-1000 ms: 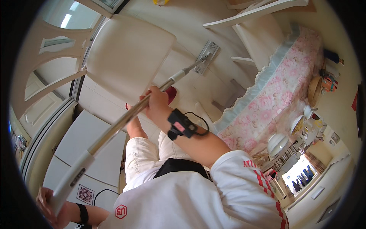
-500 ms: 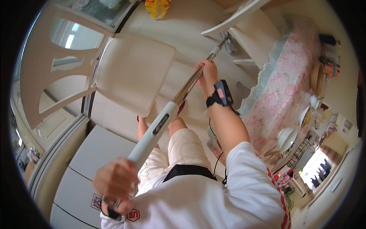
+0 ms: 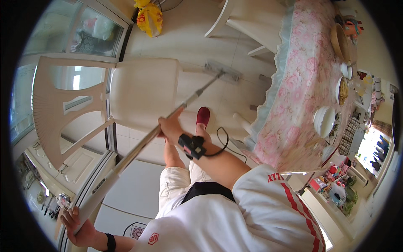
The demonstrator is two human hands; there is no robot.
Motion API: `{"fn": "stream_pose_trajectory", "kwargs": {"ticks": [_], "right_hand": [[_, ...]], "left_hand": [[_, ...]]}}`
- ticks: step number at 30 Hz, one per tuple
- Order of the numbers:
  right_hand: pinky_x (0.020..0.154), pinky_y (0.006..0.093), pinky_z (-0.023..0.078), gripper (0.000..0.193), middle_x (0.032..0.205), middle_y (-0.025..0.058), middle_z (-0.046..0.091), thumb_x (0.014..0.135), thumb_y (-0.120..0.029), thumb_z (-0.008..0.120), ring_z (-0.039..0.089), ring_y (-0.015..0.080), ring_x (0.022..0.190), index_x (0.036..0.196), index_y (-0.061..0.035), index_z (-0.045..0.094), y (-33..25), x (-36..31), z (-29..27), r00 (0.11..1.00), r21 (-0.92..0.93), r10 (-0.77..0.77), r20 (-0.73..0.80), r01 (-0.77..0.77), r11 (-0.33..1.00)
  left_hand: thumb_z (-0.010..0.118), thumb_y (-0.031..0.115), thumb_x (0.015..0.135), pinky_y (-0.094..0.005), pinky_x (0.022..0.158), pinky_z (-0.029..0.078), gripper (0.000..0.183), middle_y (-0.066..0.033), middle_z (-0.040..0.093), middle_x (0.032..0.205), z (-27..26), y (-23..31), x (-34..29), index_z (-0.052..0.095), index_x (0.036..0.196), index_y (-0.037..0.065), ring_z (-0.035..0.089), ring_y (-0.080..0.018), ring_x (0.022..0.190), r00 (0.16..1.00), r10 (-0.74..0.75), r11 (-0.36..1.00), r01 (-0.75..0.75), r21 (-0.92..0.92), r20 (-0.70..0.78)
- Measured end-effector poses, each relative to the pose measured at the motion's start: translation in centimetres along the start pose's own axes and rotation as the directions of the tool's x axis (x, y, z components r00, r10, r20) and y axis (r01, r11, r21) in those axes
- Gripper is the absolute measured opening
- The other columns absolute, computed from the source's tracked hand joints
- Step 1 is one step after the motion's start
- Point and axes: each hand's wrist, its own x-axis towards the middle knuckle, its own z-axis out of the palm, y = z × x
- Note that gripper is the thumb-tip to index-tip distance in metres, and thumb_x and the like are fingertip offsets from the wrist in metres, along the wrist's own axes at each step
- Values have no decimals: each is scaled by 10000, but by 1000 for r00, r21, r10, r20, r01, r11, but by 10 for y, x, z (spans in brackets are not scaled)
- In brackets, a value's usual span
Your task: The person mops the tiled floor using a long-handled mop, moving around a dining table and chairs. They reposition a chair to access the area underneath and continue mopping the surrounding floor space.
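Observation:
A long flat-head mop [image 3: 136, 151] slants across the view, with a grey grip and a shiny metal pole. My left hand [image 3: 80, 230] is closed round the top end of its grip at the lower left. Farther along, my right hand [image 3: 171, 128] grips the pole near its middle. The flat rectangular mop head [image 3: 223, 72] lies on the pale tiled floor between two chairs, slightly blurred. A white chair [image 3: 145, 88] stands left of the pole, its seat close to my right hand. Its openwork back faces the glass door.
A table with a pink floral cloth [image 3: 289, 122] runs along the right, bearing bowls and a basket. Another white chair [image 3: 260, 25] stands at the far side. A yellow bag [image 3: 149, 20] lies by the glass door [image 3: 94, 31]. A white cabinet [image 3: 130, 189] is at lower left.
The mop head has come nearer and left, out from beside the far chair. Both hands have moved left and are still on the mop. The view has shifted, showing more of the table.

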Motion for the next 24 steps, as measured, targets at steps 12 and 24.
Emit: {"fn": "stream_pose_trajectory", "kwargs": {"ticks": [12, 24], "right_hand": [[565, 324, 488, 289, 807, 137, 469, 785, 20, 509, 550, 225, 685, 990, -31, 312, -6, -63, -1, 992, 464, 125, -24, -100, 880], [578, 372, 461, 91, 659, 108, 498, 818, -11, 484, 545, 246, 625, 760, -37, 420, -135, -9, 10, 924, 410, -147, 354, -12, 912]], "left_hand": [[744, 218, 742, -250, 510, 425, 252, 45, 523, 560, 64, 25, -16, 537, 612, 157, 523, -95, 484, 663, 406, 910, -235, -340, 629], [609, 495, 822, -282, 470, 367, 480, 29, 456, 492, 166, -14, -23, 468, 531, 141, 445, -131, 434, 521, 522, 842, -440, -312, 676]]}}
